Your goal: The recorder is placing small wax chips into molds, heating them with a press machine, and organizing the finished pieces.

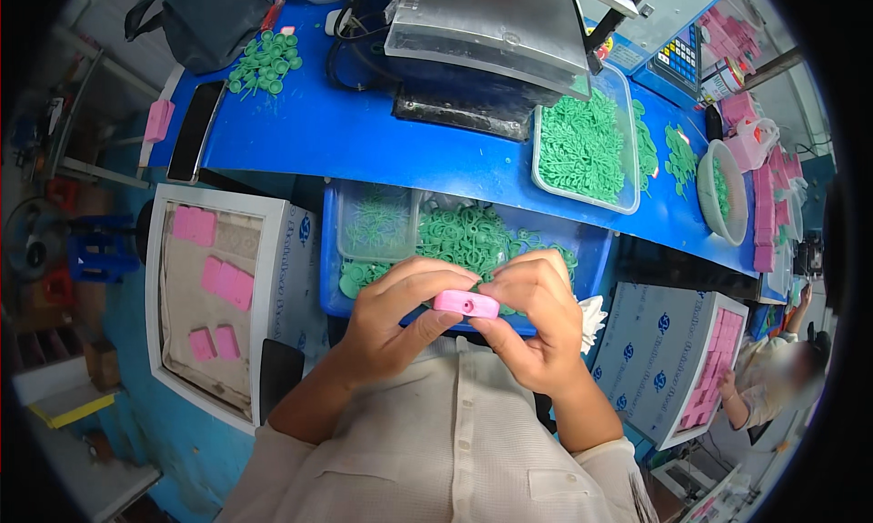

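My left hand (400, 312) and my right hand (538, 316) both grip a pink rubber mould (466, 304) in front of my chest. It is a small rounded block with a round hole in the edge turned toward me. The fingers of each hand curl over its far side, while the thumbs press its near side. Just beyond my hands is a blue tray (331, 250) with many thin green wax pieces (464, 232) and a clear plastic box (377, 223) inside it.
On the blue table (364, 150) are a grey machine (491, 50), a clear tub (627, 200) of green pieces and a phone (195, 132). At left, a white-framed box (273, 277) bears several pink moulds (227, 282). A person (768, 382) reaches to stacked pink moulds at right.
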Available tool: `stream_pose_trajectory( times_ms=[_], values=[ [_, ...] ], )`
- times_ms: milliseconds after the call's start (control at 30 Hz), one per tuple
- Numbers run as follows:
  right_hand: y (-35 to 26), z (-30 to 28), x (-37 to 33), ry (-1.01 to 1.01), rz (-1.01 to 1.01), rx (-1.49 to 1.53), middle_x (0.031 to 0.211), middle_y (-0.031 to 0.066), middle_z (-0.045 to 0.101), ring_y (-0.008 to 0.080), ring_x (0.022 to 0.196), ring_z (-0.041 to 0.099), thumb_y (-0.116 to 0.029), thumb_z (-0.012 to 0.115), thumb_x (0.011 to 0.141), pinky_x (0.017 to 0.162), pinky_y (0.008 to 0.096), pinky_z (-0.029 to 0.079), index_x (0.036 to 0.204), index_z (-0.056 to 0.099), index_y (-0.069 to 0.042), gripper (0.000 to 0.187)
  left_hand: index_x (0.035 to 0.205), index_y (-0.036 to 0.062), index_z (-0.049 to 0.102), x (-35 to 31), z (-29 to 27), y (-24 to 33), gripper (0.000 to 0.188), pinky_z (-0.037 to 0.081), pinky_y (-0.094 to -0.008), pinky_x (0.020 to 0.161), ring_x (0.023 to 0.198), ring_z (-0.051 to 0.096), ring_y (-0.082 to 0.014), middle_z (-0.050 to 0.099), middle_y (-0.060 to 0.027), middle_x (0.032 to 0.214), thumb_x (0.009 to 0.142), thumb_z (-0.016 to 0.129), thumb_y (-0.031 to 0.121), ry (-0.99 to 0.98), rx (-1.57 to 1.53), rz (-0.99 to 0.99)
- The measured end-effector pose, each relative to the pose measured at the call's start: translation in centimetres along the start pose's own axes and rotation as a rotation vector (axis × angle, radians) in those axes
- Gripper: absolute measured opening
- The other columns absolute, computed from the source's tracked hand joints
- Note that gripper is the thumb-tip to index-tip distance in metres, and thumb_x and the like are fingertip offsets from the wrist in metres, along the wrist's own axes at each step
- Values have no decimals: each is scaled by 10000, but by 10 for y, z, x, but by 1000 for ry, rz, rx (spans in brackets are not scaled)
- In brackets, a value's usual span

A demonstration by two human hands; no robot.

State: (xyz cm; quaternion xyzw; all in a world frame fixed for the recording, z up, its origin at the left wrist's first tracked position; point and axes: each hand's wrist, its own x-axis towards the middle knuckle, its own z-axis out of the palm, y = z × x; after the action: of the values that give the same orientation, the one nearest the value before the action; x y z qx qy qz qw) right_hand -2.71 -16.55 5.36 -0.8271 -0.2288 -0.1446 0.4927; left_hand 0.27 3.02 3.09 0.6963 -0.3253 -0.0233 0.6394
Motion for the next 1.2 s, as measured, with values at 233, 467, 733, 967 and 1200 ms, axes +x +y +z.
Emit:
stream_pose_trajectory(
  times_ms=[233,467,733,967,1200],
  values=[
    [-4,5,-1,-84,54,-231,1302,210,508,373,1074,525,-160,769,727,908,449,427,1305,470,16,674,1056,-38,615,-8,17,-8,177,538,-237,655,768,650,-97,685,-102,907,891,641,20,242,-79,-308],
    [-6,0,-17,-107,91,-286,1203,240,517,400,1063,516,-227,821,685,901,464,435,1329,399,52,819,1308,1,393,24,9,-18,472,518,-251,764,970,616,-135,651,-130,1036,928,646,123,29,-540,-488],
    [6,-19,-54,24,364,17,1179,199,480,339,1061,500,-186,805,597,944,421,408,1308,429,53,839,1051,-40,593,136,-41,-9,557,551,-278,609,732,659,-186,678,-169,844,1021,365,468,273,-625,-343],
    [-2,-55,-34,360,425,99,1133,112,489,225,1047,544,-637,660,736,916,364,443,1234,483,53,869,915,-20,625,103,-45,-1,268,483,-252,525,594,600,-145,637,-109,703,942,532,230,233,-738,-309],
    [-21,-72,19,314,138,443,991,143,484,331,920,625,-593,656,767,798,381,515,1183,476,105,833,1000,-59,606,-23,-54,32,216,485,-292,570,679,589,-172,596,-122,766,891,564,122,-119,-883,-608]
  ],
)
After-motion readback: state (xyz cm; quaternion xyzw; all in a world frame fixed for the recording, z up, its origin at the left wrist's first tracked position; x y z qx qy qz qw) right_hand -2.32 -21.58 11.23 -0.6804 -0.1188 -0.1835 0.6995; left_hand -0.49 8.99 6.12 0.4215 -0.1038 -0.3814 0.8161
